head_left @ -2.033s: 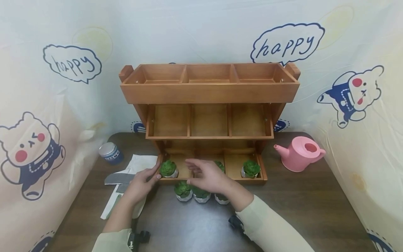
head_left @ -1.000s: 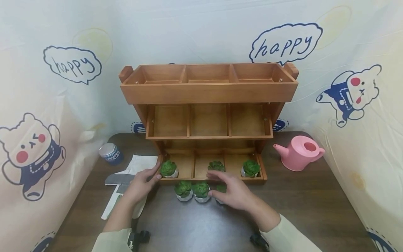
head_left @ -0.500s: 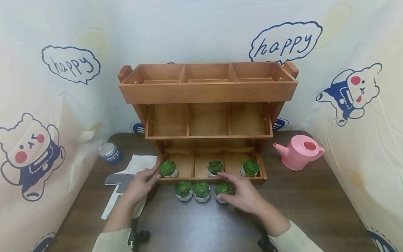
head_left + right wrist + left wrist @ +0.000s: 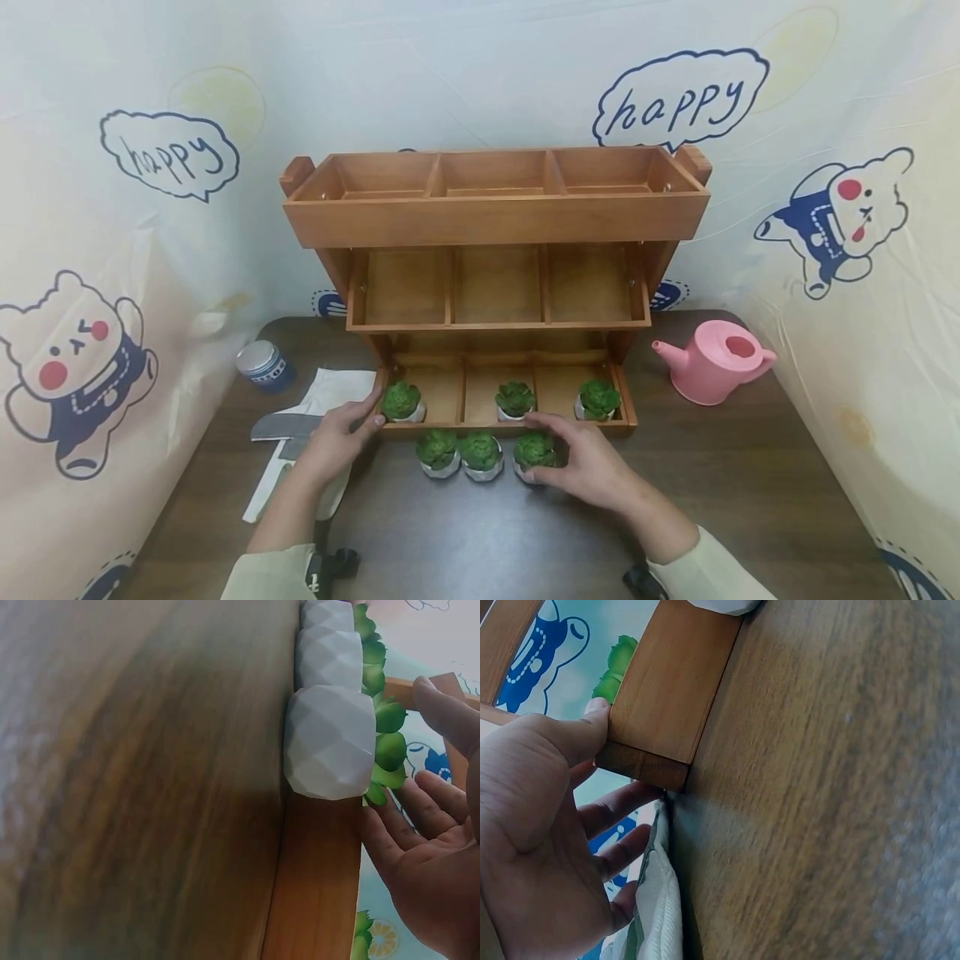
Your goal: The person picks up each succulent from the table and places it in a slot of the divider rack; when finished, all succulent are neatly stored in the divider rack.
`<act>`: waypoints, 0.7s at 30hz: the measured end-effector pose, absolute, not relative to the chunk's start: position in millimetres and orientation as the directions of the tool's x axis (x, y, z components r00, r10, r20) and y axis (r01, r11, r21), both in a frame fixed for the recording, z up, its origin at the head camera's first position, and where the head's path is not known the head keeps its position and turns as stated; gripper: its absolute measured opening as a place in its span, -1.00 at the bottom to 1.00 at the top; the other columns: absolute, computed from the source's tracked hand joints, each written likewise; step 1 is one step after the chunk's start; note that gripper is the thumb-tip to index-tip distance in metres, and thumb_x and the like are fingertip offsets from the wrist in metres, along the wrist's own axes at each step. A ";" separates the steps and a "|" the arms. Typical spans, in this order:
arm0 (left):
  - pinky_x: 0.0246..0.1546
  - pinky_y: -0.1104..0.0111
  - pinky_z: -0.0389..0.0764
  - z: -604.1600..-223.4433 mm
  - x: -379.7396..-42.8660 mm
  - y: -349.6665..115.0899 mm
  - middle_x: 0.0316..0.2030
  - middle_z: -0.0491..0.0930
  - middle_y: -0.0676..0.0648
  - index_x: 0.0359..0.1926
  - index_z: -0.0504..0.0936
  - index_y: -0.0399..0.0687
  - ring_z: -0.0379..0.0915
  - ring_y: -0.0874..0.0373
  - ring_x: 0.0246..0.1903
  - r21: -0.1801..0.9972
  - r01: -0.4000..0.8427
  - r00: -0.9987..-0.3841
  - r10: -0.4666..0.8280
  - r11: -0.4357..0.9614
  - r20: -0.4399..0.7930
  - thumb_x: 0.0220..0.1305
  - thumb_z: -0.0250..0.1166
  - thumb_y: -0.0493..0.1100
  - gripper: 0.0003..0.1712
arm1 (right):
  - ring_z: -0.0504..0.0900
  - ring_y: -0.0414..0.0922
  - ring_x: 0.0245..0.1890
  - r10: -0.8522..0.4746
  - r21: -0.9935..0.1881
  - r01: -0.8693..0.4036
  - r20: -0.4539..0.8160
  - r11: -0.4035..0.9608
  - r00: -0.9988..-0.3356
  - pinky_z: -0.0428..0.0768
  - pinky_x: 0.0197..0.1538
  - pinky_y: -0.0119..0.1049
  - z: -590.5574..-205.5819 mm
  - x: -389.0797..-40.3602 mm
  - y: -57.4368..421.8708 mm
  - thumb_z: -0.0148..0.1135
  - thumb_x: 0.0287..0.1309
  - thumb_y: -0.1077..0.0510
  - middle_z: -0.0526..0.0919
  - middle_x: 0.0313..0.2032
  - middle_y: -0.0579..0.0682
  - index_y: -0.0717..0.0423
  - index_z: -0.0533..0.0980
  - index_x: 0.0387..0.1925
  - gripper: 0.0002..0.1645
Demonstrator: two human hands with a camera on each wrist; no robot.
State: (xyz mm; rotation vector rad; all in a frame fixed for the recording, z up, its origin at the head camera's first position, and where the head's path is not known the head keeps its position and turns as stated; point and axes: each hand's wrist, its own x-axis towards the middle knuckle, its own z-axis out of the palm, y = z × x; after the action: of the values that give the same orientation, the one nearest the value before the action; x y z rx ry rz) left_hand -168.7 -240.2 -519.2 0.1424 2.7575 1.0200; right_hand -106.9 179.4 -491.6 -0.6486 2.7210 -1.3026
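At the lower left corner of the wooden three-tier shelf (image 4: 495, 223), my left hand (image 4: 336, 442) pinches the tray end, thumb on the front edge and fingers at the side. My right hand (image 4: 592, 462) is around the rightmost potted succulent (image 4: 534, 450) of the front row, thumb and fingers spread. The right wrist view shows that plant's white faceted pot (image 4: 330, 742) with the fingers beside its leaves and the thumb apart. Two more succulents, a middle one (image 4: 482, 454) and a left one (image 4: 438, 452), stand beside it on the table.
In the bottom tier sit a left succulent (image 4: 402, 402), a middle succulent (image 4: 514, 400) and a right succulent (image 4: 597, 401). A pink watering can (image 4: 708, 367) stands right of the shelf. At left are a blue jar (image 4: 264, 365) and a white cloth (image 4: 348, 385) under a grey strip (image 4: 281, 426).
My right hand has moved from over the bottom tier's middle, right and toward me, to the rightmost front succulent. My left hand has stayed at the shelf corner.
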 end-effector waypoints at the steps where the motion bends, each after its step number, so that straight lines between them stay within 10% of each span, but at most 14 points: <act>1: 0.38 -0.36 0.18 -519.2 -168.8 -240.2 0.44 0.41 -0.23 0.60 0.23 0.27 0.23 -0.33 0.45 0.652 0.020 -0.976 0.158 0.758 -0.153 0.51 0.08 0.36 -0.23 | 0.59 -0.21 0.23 -0.395 -0.755 -0.346 0.126 0.557 -0.910 0.54 0.32 -0.10 -491.7 -106.9 179.6 0.70 -0.05 0.01 0.63 0.26 -0.20 -0.01 0.51 0.36 -0.09; 21: 0.38 -0.38 0.15 -516.6 -168.8 -238.3 0.45 0.39 -0.25 0.59 0.25 0.26 0.22 -0.34 0.45 0.632 0.031 -0.977 0.157 0.775 -0.144 0.54 0.08 0.31 -0.27 | 0.51 -0.02 0.33 -0.513 -0.705 -0.326 -0.063 0.630 -0.856 0.46 0.39 0.08 -493.5 -103.1 180.3 0.69 -0.06 0.11 0.51 0.37 0.02 -0.04 0.40 0.46 0.03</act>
State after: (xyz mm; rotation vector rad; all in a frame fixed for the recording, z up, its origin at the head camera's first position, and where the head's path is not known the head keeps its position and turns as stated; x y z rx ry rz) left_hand -168.8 -238.3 -516.6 0.1485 2.7788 0.9840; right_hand -103.1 180.3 -493.5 -0.6823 2.5953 -1.0479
